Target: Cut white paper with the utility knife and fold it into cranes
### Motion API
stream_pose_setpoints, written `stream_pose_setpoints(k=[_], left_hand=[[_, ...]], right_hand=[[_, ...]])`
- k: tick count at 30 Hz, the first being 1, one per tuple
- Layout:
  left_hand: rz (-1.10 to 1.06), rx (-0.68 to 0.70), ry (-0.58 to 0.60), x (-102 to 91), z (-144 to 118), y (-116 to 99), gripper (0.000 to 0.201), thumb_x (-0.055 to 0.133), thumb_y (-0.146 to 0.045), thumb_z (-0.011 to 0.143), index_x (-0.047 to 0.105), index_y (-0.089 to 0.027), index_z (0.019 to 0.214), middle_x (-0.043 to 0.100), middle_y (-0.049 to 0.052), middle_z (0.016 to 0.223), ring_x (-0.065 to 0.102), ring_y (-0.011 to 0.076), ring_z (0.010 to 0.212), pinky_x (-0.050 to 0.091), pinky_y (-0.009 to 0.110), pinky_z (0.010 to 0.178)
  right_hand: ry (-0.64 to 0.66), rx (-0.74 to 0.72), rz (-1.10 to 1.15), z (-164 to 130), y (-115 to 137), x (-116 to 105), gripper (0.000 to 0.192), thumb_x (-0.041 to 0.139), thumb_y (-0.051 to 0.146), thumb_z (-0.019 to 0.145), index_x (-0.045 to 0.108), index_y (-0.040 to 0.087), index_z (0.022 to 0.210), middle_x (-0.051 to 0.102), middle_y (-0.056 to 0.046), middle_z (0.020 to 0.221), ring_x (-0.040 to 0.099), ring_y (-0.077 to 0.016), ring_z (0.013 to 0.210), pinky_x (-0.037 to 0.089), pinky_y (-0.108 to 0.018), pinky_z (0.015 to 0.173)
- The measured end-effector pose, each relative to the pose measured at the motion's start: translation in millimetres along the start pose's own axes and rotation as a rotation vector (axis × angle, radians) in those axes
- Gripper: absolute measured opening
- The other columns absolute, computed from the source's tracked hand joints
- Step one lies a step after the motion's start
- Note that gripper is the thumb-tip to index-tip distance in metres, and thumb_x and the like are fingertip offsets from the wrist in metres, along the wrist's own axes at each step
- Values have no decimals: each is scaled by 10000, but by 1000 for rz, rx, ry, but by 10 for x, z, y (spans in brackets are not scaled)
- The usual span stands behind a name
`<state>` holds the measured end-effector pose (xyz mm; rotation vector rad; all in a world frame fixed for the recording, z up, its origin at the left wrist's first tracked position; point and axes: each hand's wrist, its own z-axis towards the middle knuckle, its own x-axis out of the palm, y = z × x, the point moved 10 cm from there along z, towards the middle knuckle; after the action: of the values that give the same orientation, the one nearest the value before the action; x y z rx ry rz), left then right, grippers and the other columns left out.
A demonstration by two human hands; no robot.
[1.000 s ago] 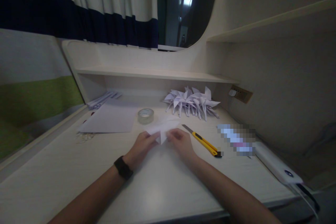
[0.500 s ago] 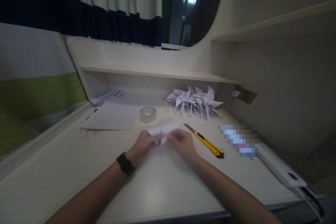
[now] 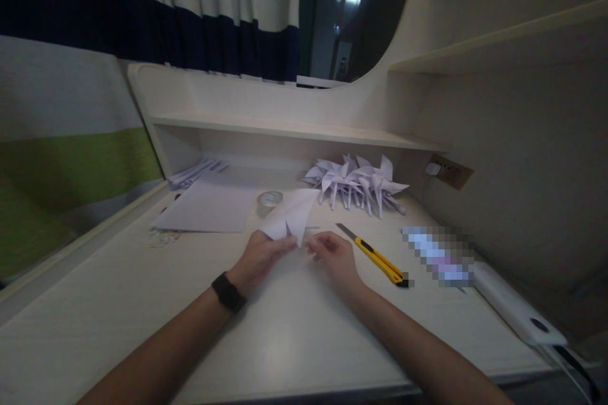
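At the table, left hand pinches light, crease-prone folded paper at its base; right hand fingers curl, touching its tip.

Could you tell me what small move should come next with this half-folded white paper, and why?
Probably bring the right hand back onto the folded paper to press the next crease. Only the left hand pinches it, its flap stands raised off the desk, and the right fingers hover just beside its lower tip.
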<state>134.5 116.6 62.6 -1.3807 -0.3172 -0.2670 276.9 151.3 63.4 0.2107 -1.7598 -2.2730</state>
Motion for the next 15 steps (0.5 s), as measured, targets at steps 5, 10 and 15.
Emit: stream_pose_setpoints(k=[5,10,15], left_hand=[[-20,-16,14,18,-2,44,178,748,-188,683,666,-112,822,659,56,803,589,156,724,451,274,691],[0,-2,20,43,-5,14,148,747,-168,672,658,-114,776,647,39,748,576,149,681,440,270,667],[-33,-8,60,95,-15,10,148,728,-164,699,662,-107,819,644,54,794,581,158,744,441,277,719]], right_hand=[[22,16,-13,-16,-54,39,162,692,330,709,662,171,719,647,-8,612,587,-128,556,458,-228,512],[46,42,75,-17,-91,81,165,699,335,700,662,175,721,672,-20,655,596,-133,575,454,-230,515],[36,32,53,-31,-70,87,158,676,330,727,652,174,731,659,-19,640,587,-134,561,455,-232,506]])
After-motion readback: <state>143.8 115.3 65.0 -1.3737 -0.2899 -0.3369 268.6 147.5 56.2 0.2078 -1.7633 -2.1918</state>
